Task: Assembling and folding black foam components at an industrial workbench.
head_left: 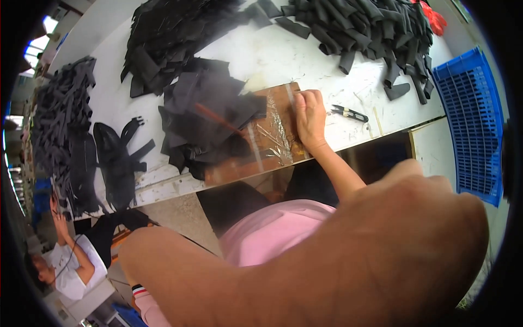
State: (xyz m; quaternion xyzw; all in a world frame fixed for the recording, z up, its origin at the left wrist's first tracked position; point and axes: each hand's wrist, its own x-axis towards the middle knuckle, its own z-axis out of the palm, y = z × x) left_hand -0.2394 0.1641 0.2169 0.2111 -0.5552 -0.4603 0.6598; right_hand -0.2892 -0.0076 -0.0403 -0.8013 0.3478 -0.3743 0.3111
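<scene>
My left forearm crosses the lower foreground, and my left hand (436, 201) is raised close at the right with its knuckles bent. Its fingers are hidden. My right hand (311, 117) rests at the right edge of a brown wooden board (286, 125), fingers curled in; whatever they hold, if anything, is hidden. A loose stack of dark grey fabric pieces (204, 109) covers the board's left part, somewhat smeared. A thin reddish-brown strip (220, 119) lies across the fabric. Silvery scraps (279, 133) are scattered on the board. Black thread snips (350, 113) lie to the right of my right hand.
Piles of dark fabric pieces (169, 38) cover the white table's (256, 54) far side, with rolled pieces (359, 27) at far right. More dark strips (62, 125) lie left. A blue plastic crate (471, 120) stands on the right. Another person (76, 267) sits at lower left.
</scene>
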